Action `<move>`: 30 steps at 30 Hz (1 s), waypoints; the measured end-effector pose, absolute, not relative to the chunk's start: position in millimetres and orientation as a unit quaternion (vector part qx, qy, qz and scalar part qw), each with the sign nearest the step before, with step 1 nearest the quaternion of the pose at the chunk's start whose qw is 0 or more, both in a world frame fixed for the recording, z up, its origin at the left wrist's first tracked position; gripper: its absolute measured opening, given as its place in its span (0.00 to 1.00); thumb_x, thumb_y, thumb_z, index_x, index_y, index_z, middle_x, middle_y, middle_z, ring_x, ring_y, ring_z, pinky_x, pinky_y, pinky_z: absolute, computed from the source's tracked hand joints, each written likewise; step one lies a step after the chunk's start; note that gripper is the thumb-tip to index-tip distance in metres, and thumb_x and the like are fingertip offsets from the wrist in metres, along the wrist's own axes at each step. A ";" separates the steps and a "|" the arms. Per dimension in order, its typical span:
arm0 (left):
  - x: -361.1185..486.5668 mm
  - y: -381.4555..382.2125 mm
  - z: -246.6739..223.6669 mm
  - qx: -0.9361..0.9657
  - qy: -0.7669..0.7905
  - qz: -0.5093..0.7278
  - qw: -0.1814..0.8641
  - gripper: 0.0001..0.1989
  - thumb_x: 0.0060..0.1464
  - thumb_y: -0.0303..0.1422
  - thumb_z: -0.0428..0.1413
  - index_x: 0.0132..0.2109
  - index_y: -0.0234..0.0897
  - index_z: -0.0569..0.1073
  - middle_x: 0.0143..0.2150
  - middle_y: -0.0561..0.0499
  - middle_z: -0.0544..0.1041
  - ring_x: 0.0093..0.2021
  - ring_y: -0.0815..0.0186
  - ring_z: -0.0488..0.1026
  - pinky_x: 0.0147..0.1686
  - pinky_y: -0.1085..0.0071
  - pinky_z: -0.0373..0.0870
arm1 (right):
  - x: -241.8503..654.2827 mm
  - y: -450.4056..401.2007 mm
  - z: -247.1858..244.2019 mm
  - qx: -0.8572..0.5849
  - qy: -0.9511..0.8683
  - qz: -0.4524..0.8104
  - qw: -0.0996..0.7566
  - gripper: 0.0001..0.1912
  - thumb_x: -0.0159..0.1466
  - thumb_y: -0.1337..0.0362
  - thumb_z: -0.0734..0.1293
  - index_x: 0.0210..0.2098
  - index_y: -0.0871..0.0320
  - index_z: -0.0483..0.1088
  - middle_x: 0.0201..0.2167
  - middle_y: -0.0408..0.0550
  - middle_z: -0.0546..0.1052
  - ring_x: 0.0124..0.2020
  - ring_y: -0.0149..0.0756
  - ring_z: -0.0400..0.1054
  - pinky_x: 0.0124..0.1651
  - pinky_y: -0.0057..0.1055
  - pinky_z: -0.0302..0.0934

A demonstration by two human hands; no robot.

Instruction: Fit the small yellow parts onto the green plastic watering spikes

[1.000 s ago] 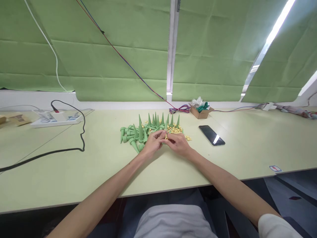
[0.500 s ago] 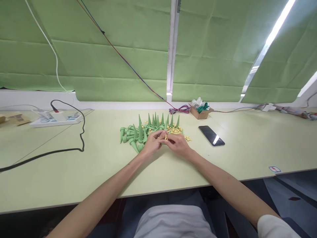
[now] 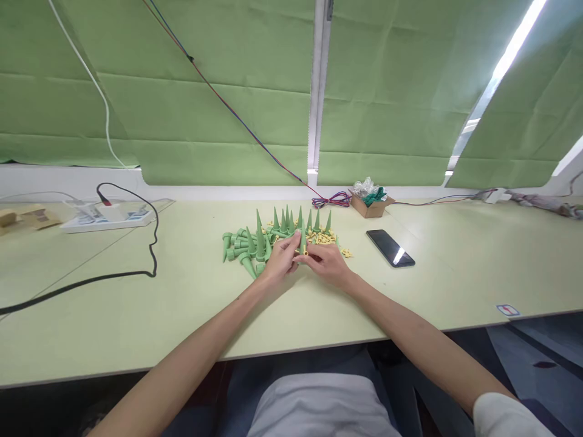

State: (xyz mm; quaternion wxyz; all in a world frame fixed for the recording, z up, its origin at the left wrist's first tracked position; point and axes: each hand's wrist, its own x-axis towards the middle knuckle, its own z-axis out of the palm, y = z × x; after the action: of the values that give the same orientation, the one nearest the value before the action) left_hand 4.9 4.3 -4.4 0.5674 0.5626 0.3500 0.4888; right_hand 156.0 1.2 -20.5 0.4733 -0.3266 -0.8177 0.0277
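Observation:
My left hand is closed around a green cone, which points up and away from me. A small yellow piece sits at the cone's near end, pinched by the fingers of my right hand. Both hands are close together above the table. Behind and left of them lie several green cones, some standing upright and some on their sides. Several small yellow pieces lie in a loose pile just behind my right hand.
On the pale table, a black phone lies to the right. A small cardboard box with plastic and green material stands at the back. At left are a white power strip and a black cable.
The green cone now shows upright between my hands, with my left thumb on its side. The view has shifted very slightly.

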 end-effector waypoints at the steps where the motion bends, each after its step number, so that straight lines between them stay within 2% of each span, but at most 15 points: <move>1: 4.9 4.4 -4.5 0.562 0.348 0.491 0.568 0.26 0.52 0.57 0.56 0.27 0.36 0.66 0.15 0.61 0.54 0.11 0.78 0.48 0.11 0.77 0.43 | 155.8 1.2 -20.4 -0.322 -0.818 0.022 0.476 0.29 0.68 0.45 0.59 0.18 0.57 0.54 0.16 0.38 0.56 0.20 0.26 0.44 0.25 0.26 0.44; 9: 5.3 3.1 -2.2 0.563 0.350 0.485 0.570 0.26 0.52 0.57 0.56 0.26 0.37 0.64 0.15 0.61 0.53 0.11 0.78 0.49 0.11 0.77 0.42 | 155.9 0.9 -20.6 -0.328 -0.818 0.006 0.472 0.29 0.69 0.45 0.58 0.19 0.57 0.54 0.15 0.38 0.57 0.19 0.26 0.45 0.25 0.26 0.45; 18: 6.8 -0.5 3.7 0.559 0.363 0.480 0.570 0.29 0.50 0.56 0.58 0.25 0.38 0.56 0.15 0.62 0.53 0.11 0.78 0.51 0.11 0.77 0.43 | 155.9 0.0 -19.7 -0.333 -0.810 0.027 0.481 0.28 0.68 0.46 0.59 0.19 0.57 0.54 0.16 0.38 0.56 0.20 0.26 0.45 0.24 0.26 0.45; 30: 4.2 -0.2 2.2 0.571 0.348 0.468 0.578 0.27 0.51 0.55 0.58 0.25 0.38 0.57 0.16 0.61 0.53 0.12 0.78 0.51 0.11 0.77 0.44 | 156.1 0.4 -20.4 -0.325 -0.810 0.031 0.488 0.28 0.68 0.46 0.60 0.19 0.57 0.53 0.16 0.37 0.55 0.19 0.25 0.45 0.24 0.26 0.44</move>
State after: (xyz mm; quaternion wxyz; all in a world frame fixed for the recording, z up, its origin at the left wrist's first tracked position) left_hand 4.2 -0.2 2.2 0.5782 0.5706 0.3476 0.4683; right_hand 156.1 0.4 -20.4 0.4878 -0.3249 -0.8096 0.0312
